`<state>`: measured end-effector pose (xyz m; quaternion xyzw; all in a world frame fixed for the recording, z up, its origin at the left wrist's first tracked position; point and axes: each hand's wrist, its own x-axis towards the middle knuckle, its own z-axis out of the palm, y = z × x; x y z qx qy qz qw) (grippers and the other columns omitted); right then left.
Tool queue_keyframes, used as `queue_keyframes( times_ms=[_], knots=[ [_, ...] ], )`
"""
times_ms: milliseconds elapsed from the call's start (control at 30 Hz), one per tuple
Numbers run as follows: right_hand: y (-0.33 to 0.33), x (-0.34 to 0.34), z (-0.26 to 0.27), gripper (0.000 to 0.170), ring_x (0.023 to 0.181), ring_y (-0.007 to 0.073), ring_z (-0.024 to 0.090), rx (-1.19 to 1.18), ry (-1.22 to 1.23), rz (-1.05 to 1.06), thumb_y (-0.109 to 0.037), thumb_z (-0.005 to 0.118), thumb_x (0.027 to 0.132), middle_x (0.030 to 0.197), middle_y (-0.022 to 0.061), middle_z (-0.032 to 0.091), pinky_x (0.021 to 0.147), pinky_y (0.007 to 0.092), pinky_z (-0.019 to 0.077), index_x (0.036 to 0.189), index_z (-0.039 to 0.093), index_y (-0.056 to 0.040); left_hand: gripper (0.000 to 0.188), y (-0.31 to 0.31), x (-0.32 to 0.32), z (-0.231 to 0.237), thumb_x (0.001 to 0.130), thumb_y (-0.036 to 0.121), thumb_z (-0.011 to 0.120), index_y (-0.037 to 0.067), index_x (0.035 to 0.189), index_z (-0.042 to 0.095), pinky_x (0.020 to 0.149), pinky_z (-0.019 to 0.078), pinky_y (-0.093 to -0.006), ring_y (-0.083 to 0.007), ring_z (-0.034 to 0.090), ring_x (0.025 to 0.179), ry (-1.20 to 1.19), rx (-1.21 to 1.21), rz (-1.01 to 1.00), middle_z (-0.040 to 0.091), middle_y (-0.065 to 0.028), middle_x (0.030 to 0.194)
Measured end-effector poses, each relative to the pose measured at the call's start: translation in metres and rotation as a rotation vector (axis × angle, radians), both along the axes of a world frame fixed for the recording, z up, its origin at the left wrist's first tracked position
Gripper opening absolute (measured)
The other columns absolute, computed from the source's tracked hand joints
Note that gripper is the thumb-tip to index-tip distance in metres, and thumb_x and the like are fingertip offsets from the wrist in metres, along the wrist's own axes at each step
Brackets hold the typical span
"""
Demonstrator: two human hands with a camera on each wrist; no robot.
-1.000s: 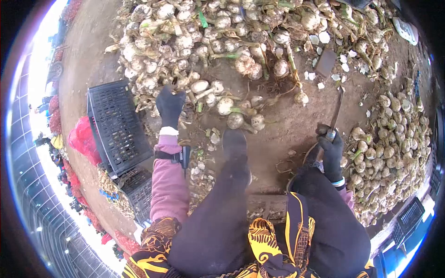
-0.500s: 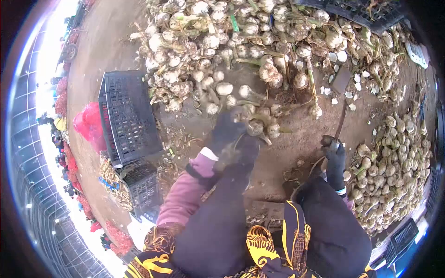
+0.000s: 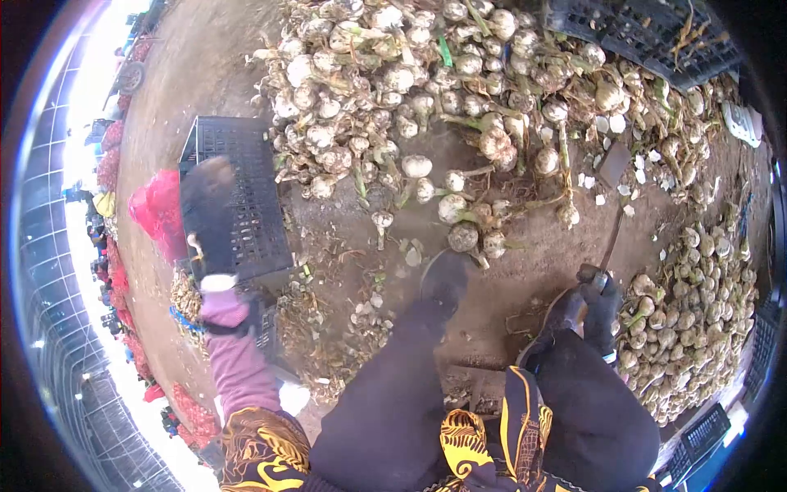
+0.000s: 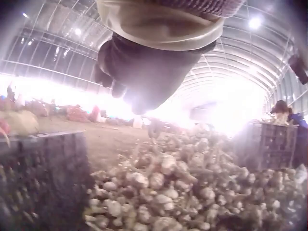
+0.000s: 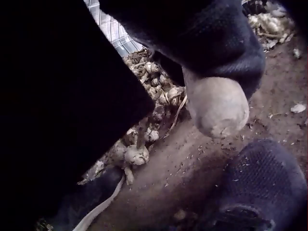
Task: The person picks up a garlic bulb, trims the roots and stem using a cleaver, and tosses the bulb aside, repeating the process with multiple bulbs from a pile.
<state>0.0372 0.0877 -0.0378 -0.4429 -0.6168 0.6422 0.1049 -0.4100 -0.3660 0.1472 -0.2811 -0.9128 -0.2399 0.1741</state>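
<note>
My left hand (image 3: 209, 209), in a dark glove, is blurred over the black plastic crate (image 3: 254, 197) at the left. In the left wrist view its fingers (image 4: 139, 103) point downward, and I cannot tell whether they hold anything. A pale stem-like piece (image 3: 195, 246) shows beside that wrist. My right hand (image 3: 600, 303), also gloved, grips a knife (image 3: 613, 238) near the right knee, its long narrow blade pointing forward. The rounded end of a pale handle (image 5: 219, 108) juts from the fist in the right wrist view. Garlic bulbs with stems (image 3: 418, 166) lie heaped ahead.
Trimmed garlic bulbs (image 3: 689, 303) form a second heap at the right. A flat brown block (image 3: 613, 164) lies among white garlic skins. Another black crate (image 3: 648, 37) stands at the far edge. A pink bag (image 3: 156, 213) sits left of the near crate. A shoe (image 3: 447, 275) is in front.
My left hand has gone from the garlic heap back towards the left foot, then out left over the crate. The right hand keeps its grip on the knife. The head view has shifted.
</note>
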Motion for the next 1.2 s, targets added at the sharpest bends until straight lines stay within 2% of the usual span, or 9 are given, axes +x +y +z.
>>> queue_keyframes(
  times_ms=[133, 267, 333, 433, 667, 833, 967, 1033, 1200],
  knots=[
    [-0.001, -0.014, -0.008, 0.030, 0.083, 0.0138, 0.061, 0.045, -0.035, 0.037, 0.000, 0.059, 0.080, 0.096, 0.0055, 0.067, 0.072, 0.0263, 0.0498, 0.110, 0.063, -0.0010, 0.025, 0.143, -0.008, -0.124, 0.089, 0.015, 0.059, 0.010, 0.112, 0.066, 0.085, 0.0521, -0.0336, -0.0264, 0.065, 0.101, -0.318, -0.240, -0.331, 0.064, -0.0147, 0.116],
    [-0.004, -0.022, 0.006, 0.029, 0.087, 0.0165, 0.064, 0.207, -0.180, 0.089, 0.003, 0.057, 0.079, 0.097, 0.0071, 0.069, 0.077, 0.0285, 0.0518, 0.107, 0.064, -0.0011, 0.067, 0.209, -0.017, -0.236, 0.077, 0.036, 0.070, 0.009, 0.133, 0.044, 0.075, 0.0515, -0.0449, -0.0355, 0.066, 0.084, -0.268, -0.398, -0.066, 0.067, -0.0186, 0.092],
    [0.000, -0.022, 0.005, 0.029, 0.089, 0.0164, 0.065, 0.247, -0.141, 0.133, 0.003, 0.058, 0.079, 0.097, 0.0073, 0.069, 0.079, 0.0294, 0.0521, 0.107, 0.064, -0.0012, 0.075, 0.221, -0.015, -0.236, 0.075, 0.039, 0.071, 0.010, 0.137, 0.039, 0.074, 0.0518, -0.0448, -0.0374, 0.066, 0.081, -0.045, -0.231, -0.073, 0.068, -0.0179, 0.087],
    [-0.005, -0.022, 0.004, 0.029, 0.089, 0.0159, 0.064, 0.169, -0.101, 0.107, 0.002, 0.058, 0.080, 0.097, 0.0071, 0.069, 0.079, 0.0289, 0.0517, 0.108, 0.063, -0.0011, 0.086, 0.226, -0.023, -0.212, 0.071, 0.041, 0.073, 0.015, 0.144, 0.035, 0.082, 0.0510, -0.0466, -0.0388, 0.064, 0.095, -0.656, -0.432, 0.015, 0.067, -0.0212, 0.104],
    [-0.011, -0.038, 0.011, 0.025, 0.088, 0.0139, 0.062, 0.071, -0.045, 0.110, -0.001, 0.058, 0.083, 0.097, 0.0067, 0.067, 0.077, 0.0274, 0.0502, 0.107, 0.063, 0.0003, 0.101, 0.243, -0.020, -0.241, 0.067, 0.046, 0.077, 0.010, 0.147, 0.027, 0.081, 0.0508, -0.0465, -0.0366, 0.064, 0.095, -0.456, -0.554, 0.088, 0.065, -0.0194, 0.107],
    [-0.009, -0.031, 0.006, 0.027, 0.087, 0.0147, 0.062, 0.004, -0.089, 0.028, 0.000, 0.058, 0.082, 0.097, 0.0076, 0.067, 0.077, 0.0277, 0.0503, 0.109, 0.062, 0.0004, 0.060, 0.237, 0.000, -0.235, 0.078, 0.029, 0.065, 0.008, 0.131, 0.048, 0.078, 0.0507, -0.0464, -0.0361, 0.064, 0.090, -0.507, -0.589, -0.088, 0.064, -0.0192, 0.105],
    [-0.007, -0.036, 0.004, 0.028, 0.089, 0.0152, 0.063, -0.071, -0.041, -0.001, 0.000, 0.059, 0.083, 0.099, 0.0082, 0.067, 0.077, 0.0282, 0.0506, 0.110, 0.062, 0.0000, 0.039, 0.221, 0.052, -0.233, 0.075, 0.016, 0.066, 0.008, 0.112, 0.055, 0.080, 0.0524, -0.0408, -0.0317, 0.063, 0.088, -0.547, -0.068, -0.277, 0.063, -0.0166, 0.100],
    [-0.004, -0.030, -0.007, 0.028, 0.089, 0.0151, 0.063, -0.009, -0.073, 0.048, 0.000, 0.061, 0.083, 0.101, 0.0082, 0.067, 0.077, 0.0279, 0.0509, 0.111, 0.062, 0.0001, 0.031, 0.208, 0.065, -0.185, 0.075, 0.013, 0.068, 0.007, 0.103, 0.057, 0.073, 0.0538, -0.0361, -0.0227, 0.062, 0.083, -0.785, 0.233, -0.312, 0.062, -0.0105, 0.097],
    [-0.009, -0.029, -0.012, 0.027, 0.086, 0.0136, 0.062, -0.130, -0.002, 0.030, -0.001, 0.061, 0.084, 0.098, 0.0068, 0.067, 0.075, 0.0268, 0.0504, 0.110, 0.062, 0.0004, 0.030, 0.107, 0.046, -0.063, 0.085, 0.009, 0.067, 0.005, 0.111, 0.053, 0.068, 0.0567, -0.0270, -0.0171, 0.064, 0.081, -0.234, 0.044, -0.055, 0.060, -0.0086, 0.103]
  ],
)
